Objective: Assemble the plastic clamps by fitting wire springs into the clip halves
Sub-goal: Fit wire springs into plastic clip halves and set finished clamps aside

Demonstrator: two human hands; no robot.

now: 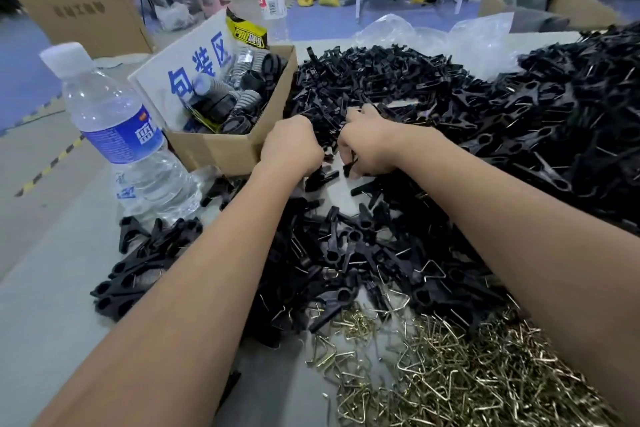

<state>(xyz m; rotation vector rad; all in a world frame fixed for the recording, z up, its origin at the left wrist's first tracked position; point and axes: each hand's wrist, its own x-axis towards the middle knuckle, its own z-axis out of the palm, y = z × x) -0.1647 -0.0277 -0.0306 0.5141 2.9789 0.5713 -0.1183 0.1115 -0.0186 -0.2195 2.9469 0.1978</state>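
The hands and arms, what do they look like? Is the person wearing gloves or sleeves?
No gloves. The left hand and right hand are bare, and both forearms are bare too, with no sleeves, watch, rings or bracelets in view.

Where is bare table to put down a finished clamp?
Bare grey table lies left of the small black clamp cluster, below the clear water bottle. A small gap shows beneath both hands. Black clip halves and brass wire springs crowd the right.
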